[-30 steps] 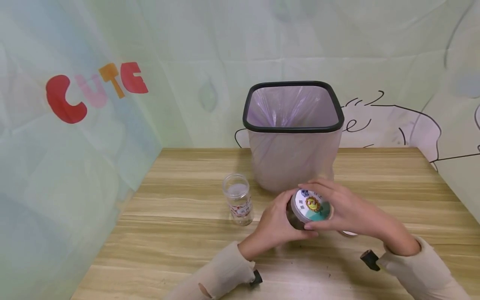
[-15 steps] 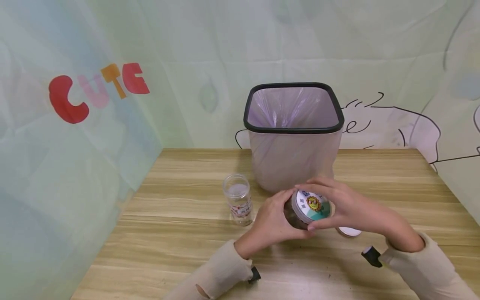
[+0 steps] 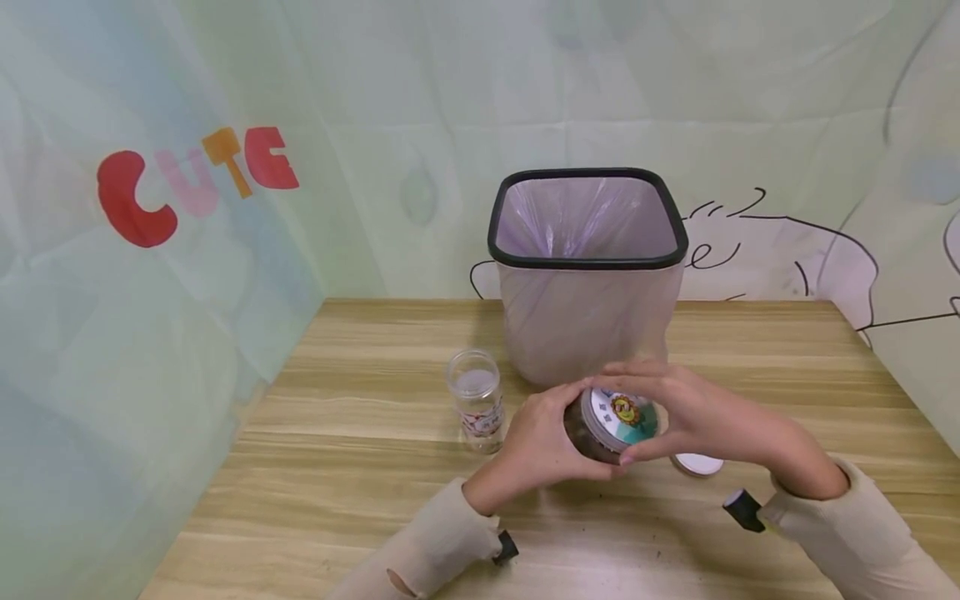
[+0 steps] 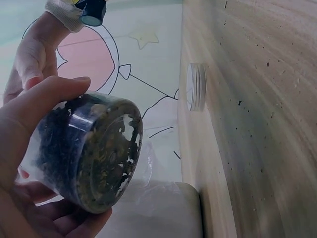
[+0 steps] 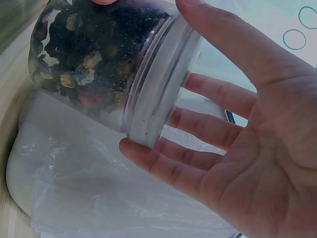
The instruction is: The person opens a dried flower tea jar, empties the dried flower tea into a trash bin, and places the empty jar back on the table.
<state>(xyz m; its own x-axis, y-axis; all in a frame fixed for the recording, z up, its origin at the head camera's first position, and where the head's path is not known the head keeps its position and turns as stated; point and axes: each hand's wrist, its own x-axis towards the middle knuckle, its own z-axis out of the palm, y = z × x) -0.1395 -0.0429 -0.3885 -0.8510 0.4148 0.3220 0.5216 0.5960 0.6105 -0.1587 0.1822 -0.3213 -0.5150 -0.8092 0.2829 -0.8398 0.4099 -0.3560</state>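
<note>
A clear jar [image 4: 64,144] packed with dark, dried-looking bits is held tilted above the table. Its white and green lid [image 3: 626,414] bears a sun cartoon and sits on the jar's mouth. My left hand [image 3: 536,440] grips the jar body from the left, thumb on the near side. Around the lid's rim are the thumb and fingertips of my right hand [image 3: 693,417], its palm standing off the lid in the right wrist view. To the left stands a clear, lidless jar [image 3: 477,404] with a red printed label. A loose white lid [image 3: 697,464] lies right of the hands.
A bin [image 3: 588,321] with a black rim and a clear liner stands behind the hands. Small dark specks are scattered on the wooden table [image 3: 360,400]. A cloth backdrop [image 3: 405,108] with printed letters surrounds the table.
Both hands keep hold of the jar and its lid, which have shifted slightly down and left. The right fingers have moved a little around the lid's rim, and more of the loose lid shows.
</note>
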